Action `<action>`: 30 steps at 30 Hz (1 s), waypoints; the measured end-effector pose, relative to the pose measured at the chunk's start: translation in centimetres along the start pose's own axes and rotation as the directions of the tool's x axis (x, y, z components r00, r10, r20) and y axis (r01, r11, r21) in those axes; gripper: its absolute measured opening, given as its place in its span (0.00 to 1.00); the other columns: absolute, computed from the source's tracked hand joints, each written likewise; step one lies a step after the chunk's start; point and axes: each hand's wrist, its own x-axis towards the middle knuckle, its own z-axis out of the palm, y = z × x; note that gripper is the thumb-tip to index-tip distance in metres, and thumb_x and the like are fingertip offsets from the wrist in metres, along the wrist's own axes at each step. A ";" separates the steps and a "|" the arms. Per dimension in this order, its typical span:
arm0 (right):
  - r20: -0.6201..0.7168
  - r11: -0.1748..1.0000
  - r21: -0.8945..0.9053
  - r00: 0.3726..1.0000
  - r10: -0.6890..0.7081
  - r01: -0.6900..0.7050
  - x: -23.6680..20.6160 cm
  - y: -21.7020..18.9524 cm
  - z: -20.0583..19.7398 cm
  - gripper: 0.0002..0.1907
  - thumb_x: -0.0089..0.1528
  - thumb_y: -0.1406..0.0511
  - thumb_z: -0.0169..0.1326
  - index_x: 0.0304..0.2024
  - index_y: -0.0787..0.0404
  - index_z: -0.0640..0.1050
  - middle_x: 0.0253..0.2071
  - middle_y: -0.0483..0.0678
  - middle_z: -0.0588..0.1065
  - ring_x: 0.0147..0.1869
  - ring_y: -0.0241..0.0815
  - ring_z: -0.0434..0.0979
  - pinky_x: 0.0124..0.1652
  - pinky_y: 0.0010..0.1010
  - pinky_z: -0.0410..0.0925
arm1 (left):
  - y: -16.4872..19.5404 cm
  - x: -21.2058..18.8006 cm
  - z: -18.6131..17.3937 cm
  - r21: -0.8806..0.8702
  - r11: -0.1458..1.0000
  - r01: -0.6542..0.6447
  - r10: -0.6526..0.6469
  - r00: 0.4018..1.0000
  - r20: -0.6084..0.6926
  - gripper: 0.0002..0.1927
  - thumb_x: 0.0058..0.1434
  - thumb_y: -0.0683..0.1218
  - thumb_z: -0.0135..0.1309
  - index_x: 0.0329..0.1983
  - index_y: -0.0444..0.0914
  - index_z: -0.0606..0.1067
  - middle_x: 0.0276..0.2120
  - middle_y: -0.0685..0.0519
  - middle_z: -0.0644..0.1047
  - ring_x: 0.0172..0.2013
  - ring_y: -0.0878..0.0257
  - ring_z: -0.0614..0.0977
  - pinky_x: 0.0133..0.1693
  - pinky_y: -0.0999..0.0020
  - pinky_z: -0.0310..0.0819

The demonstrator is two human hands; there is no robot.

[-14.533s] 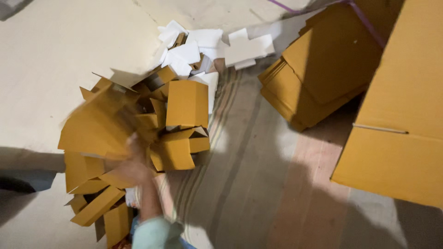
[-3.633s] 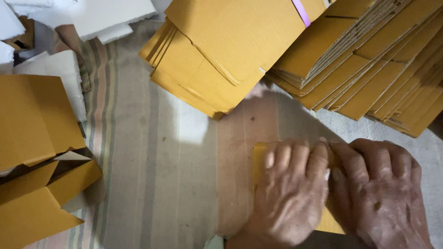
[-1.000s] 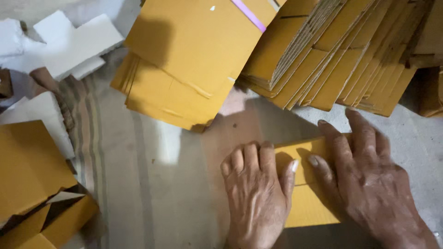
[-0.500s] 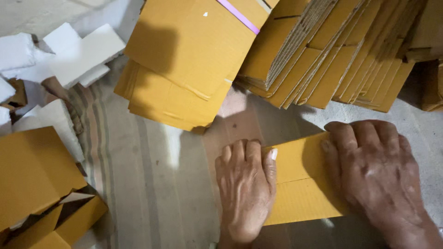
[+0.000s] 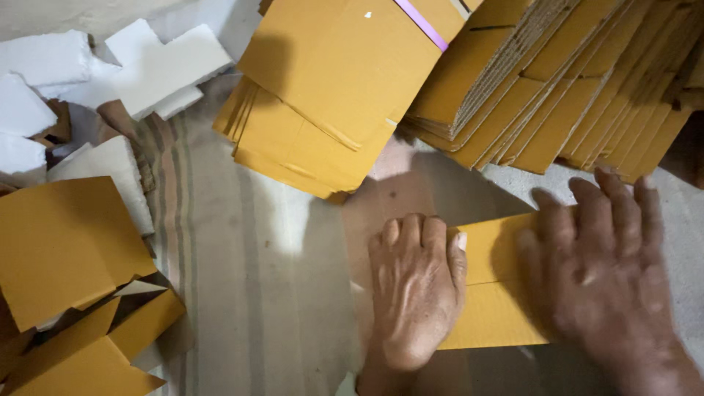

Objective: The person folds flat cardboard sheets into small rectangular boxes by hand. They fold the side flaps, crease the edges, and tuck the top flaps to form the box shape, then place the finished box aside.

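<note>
- Pressing flat on the small cardboard sheet (image 5: 493,293), both hands lie palm-down on it — neither grip is closed round anything, the fingers are spread and open.
- Left hand (image 5: 416,290) covers the sheet's left end; right hand (image 5: 601,271) covers its right end and looks blurred.
- Between the two hands the sheet shows bare, with a fold line running across it from one hand toward the other — its long axis runs the same way, left to right.
- Beyond the sheet, away from the person, lies a bundle of flat cardboard blanks (image 5: 345,88) with a purple band (image 5: 422,23), and to the sheet's far right a fanned stack of blanks (image 5: 587,95).
- Well to the left of the sheet sit folded cardboard boxes (image 5: 73,293) and white foam pieces (image 5: 139,70), on a striped mat (image 5: 242,279) on the floor.
- Both hands are equally on the sheet; neither is nearer.
</note>
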 end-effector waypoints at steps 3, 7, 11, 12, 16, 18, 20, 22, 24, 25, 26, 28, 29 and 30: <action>-0.219 0.953 0.231 0.965 -0.146 0.197 -0.4 -2.8 -0.1 0.34 0.65 0.50 0.36 0.66 0.62 0.67 0.69 0.60 0.66 0.78 0.57 0.59 0.76 0.54 0.48 | 0.0 0.0 0.2 0.009 1.000 -0.016 0.015 0.999 0.028 0.12 0.69 0.50 0.49 0.40 0.36 0.73 0.40 0.44 0.75 0.46 0.47 0.73 0.52 0.46 0.63; -0.344 0.909 0.268 0.913 -0.220 0.320 -0.6 -2.0 1.2 0.32 0.63 0.50 0.41 0.64 0.59 0.69 0.67 0.59 0.67 0.76 0.59 0.62 0.73 0.57 0.54 | -0.3 -0.1 0.1 -0.039 0.999 0.001 0.001 0.999 0.032 0.13 0.71 0.51 0.49 0.40 0.36 0.72 0.40 0.44 0.75 0.47 0.47 0.74 0.51 0.46 0.63; -0.080 0.909 0.417 0.997 0.004 0.029 -0.8 1.1 2.4 0.27 0.66 0.54 0.45 0.63 0.60 0.71 0.65 0.60 0.68 0.66 0.59 0.73 0.57 0.50 0.70 | -0.4 -0.1 -0.4 -0.098 0.991 0.086 -0.084 0.996 0.031 0.24 0.66 0.58 0.54 0.45 0.30 0.71 0.47 0.35 0.72 0.50 0.40 0.73 0.49 0.46 0.69; -0.001 0.872 0.489 0.999 0.043 -0.037 -0.8 1.5 2.5 0.27 0.67 0.55 0.46 0.65 0.60 0.71 0.64 0.61 0.68 0.60 0.59 0.76 0.50 0.49 0.73 | -0.4 0.0 -0.5 -0.125 0.986 0.109 -0.109 0.994 0.006 0.29 0.64 0.60 0.56 0.47 0.28 0.70 0.49 0.31 0.71 0.51 0.37 0.73 0.48 0.46 0.71; 0.148 0.731 0.662 0.985 0.087 -0.164 -0.6 1.7 1.9 0.26 0.67 0.57 0.48 0.65 0.63 0.72 0.66 0.65 0.66 0.39 0.57 0.83 0.43 0.47 0.78 | -0.5 -0.1 -0.8 -0.163 0.961 0.223 -0.206 0.972 0.114 0.37 0.62 0.64 0.58 0.57 0.27 0.69 0.56 0.28 0.68 0.53 0.36 0.74 0.47 0.46 0.75; 0.061 0.676 0.730 0.995 0.077 -0.097 -0.6 1.8 1.2 0.27 0.67 0.57 0.48 0.64 0.66 0.70 0.68 0.68 0.63 0.45 0.62 0.82 0.42 0.45 0.79 | -0.6 -0.3 -0.7 -0.209 0.961 0.180 -0.170 0.983 0.061 0.37 0.64 0.64 0.57 0.60 0.28 0.69 0.60 0.29 0.67 0.55 0.37 0.75 0.48 0.48 0.77; 0.019 0.644 0.761 0.994 0.104 -0.081 -0.1 1.7 1.0 0.27 0.69 0.57 0.47 0.65 0.66 0.69 0.73 0.68 0.61 0.50 0.65 0.81 0.43 0.45 0.79 | -0.9 -0.3 -0.5 -0.227 0.962 0.155 -0.163 0.986 -0.019 0.35 0.65 0.63 0.56 0.60 0.30 0.70 0.63 0.31 0.67 0.57 0.38 0.75 0.49 0.49 0.77; 0.051 0.634 0.760 0.985 0.162 -0.143 0.5 1.1 1.2 0.26 0.72 0.55 0.44 0.66 0.64 0.69 0.78 0.66 0.58 0.55 0.67 0.80 0.46 0.45 0.79 | -1.1 -0.2 -0.1 -0.186 0.973 0.135 -0.147 0.988 -0.055 0.32 0.65 0.62 0.56 0.59 0.32 0.72 0.64 0.33 0.68 0.58 0.39 0.75 0.49 0.49 0.77; 0.126 0.746 0.633 0.978 0.165 -0.207 1.4 0.4 1.7 0.28 0.71 0.53 0.42 0.68 0.60 0.69 0.76 0.65 0.58 0.62 0.68 0.75 0.51 0.53 0.75 | -1.2 0.3 0.3 -0.084 0.991 0.106 -0.113 0.991 -0.074 0.29 0.67 0.61 0.55 0.56 0.33 0.73 0.63 0.35 0.69 0.57 0.39 0.75 0.50 0.48 0.76; 0.161 0.795 0.561 0.972 0.171 -0.233 1.6 0.0 1.8 0.29 0.71 0.52 0.41 0.70 0.57 0.69 0.75 0.64 0.58 0.65 0.68 0.73 0.53 0.57 0.73 | -1.3 0.4 0.4 -0.083 0.989 0.124 -0.128 0.991 -0.047 0.29 0.67 0.61 0.54 0.57 0.33 0.72 0.62 0.35 0.69 0.57 0.39 0.75 0.49 0.48 0.76; -0.016 0.884 0.453 0.990 0.137 -0.114 1.4 -0.7 1.9 0.31 0.70 0.49 0.38 0.70 0.56 0.68 0.75 0.63 0.58 0.69 0.70 0.67 0.57 0.57 0.67 | -1.3 0.6 0.4 -0.081 0.987 0.142 -0.144 0.989 -0.023 0.30 0.67 0.61 0.54 0.57 0.32 0.72 0.61 0.35 0.69 0.56 0.39 0.75 0.48 0.47 0.76; -0.346 0.985 0.157 0.938 -0.007 0.065 0.8 -2.0 1.8 0.37 0.68 0.42 0.32 0.71 0.53 0.66 0.73 0.62 0.58 0.75 0.73 0.56 0.63 0.58 0.55 | -1.3 0.9 0.2 -0.074 0.980 0.184 -0.182 0.983 0.038 0.31 0.68 0.61 0.51 0.59 0.32 0.71 0.61 0.34 0.68 0.57 0.39 0.74 0.49 0.47 0.75; -0.314 0.971 0.222 0.949 -0.012 0.086 0.4 -2.4 1.7 0.36 0.68 0.43 0.33 0.72 0.54 0.65 0.74 0.62 0.57 0.77 0.68 0.54 0.66 0.61 0.52 | -1.1 0.8 0.1 -0.072 0.974 0.213 -0.207 0.975 0.084 0.31 0.69 0.61 0.50 0.61 0.31 0.69 0.62 0.33 0.66 0.58 0.38 0.72 0.51 0.47 0.73; -0.279 0.952 0.287 0.960 -0.020 0.103 0.1 -2.7 1.5 0.36 0.68 0.45 0.34 0.72 0.54 0.64 0.74 0.62 0.56 0.78 0.63 0.52 0.70 0.63 0.48 | -0.9 0.8 0.0 -0.069 0.968 0.242 -0.232 0.964 0.132 0.31 0.70 0.60 0.48 0.62 0.30 0.68 0.63 0.31 0.65 0.60 0.38 0.71 0.52 0.46 0.72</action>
